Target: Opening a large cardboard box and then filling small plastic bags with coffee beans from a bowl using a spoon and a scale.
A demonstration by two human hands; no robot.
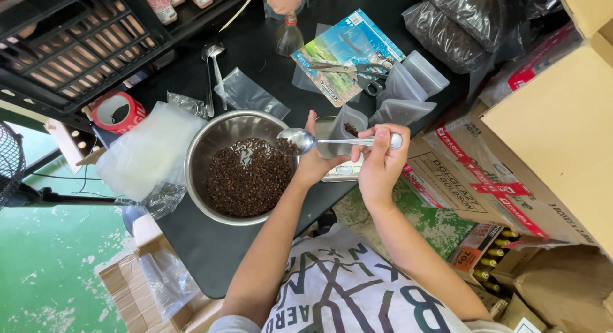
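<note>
A steel bowl [217,138] of dark brown cloves stands on the black table. My right hand [382,164] grips the handle of a metal spoon [306,140], whose empty bowl hangs over the steel bowl's right rim. My left hand [313,164] holds open a small clear plastic pouch [337,127] with a few dark cloves inside, just right of the bowl. The pouch sits above a small scale [345,173], mostly hidden by my hands.
Empty clear pouches [408,84], scissors [357,74] on a printed card, two spare spoons [212,71], a red tape roll [118,113] and a plastic bag [150,151] lie around the bowl. Cardboard boxes [543,135] crowd the right; a black crate [76,45] is at back left.
</note>
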